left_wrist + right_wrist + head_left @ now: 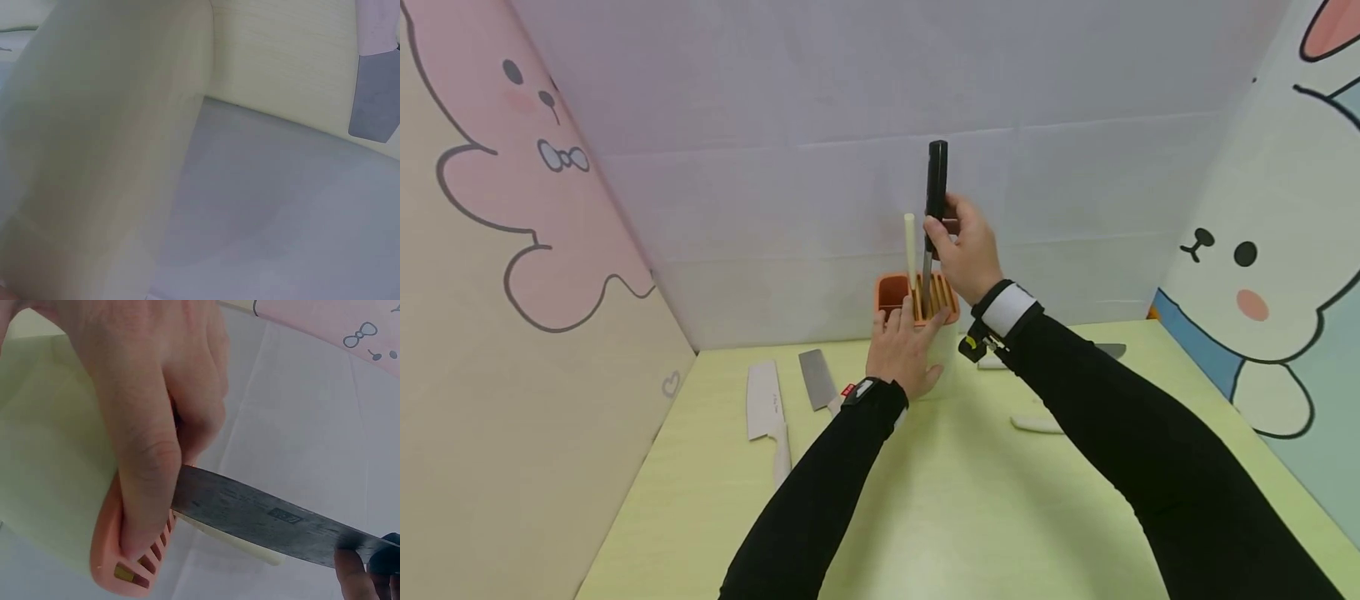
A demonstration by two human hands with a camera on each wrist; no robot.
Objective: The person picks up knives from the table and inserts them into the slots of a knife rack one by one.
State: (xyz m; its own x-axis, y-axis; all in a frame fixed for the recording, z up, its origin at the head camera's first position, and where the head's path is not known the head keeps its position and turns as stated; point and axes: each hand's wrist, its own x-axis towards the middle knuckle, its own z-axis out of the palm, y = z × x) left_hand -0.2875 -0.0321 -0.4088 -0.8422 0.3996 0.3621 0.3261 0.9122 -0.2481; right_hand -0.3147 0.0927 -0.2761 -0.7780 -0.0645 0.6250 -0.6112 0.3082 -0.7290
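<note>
My right hand [970, 254] pinches the black handle of a knife [936, 179] held upright above a pale knife holder with an orange slotted top [955, 315]. The lower blade of this knife, plain in the right wrist view [269, 515], runs down to the slots, its tip hidden behind my left hand. My left hand [901, 350] lies against the holder's front, fingers spread over the orange rim, one of them on the slots. Beside the black-handled knife, a pale handle [910, 246] stands up from the holder. The left wrist view mostly shows the holder's wall [106, 150].
On the yellow table [970, 517], a cleaver [765, 400] and another broad blade [817, 379] lie left of the holder. Right of it, partly under my right sleeve, are a pale handle [1036, 424] and a blade [1111, 350]. A pale wall [760, 208] stands behind.
</note>
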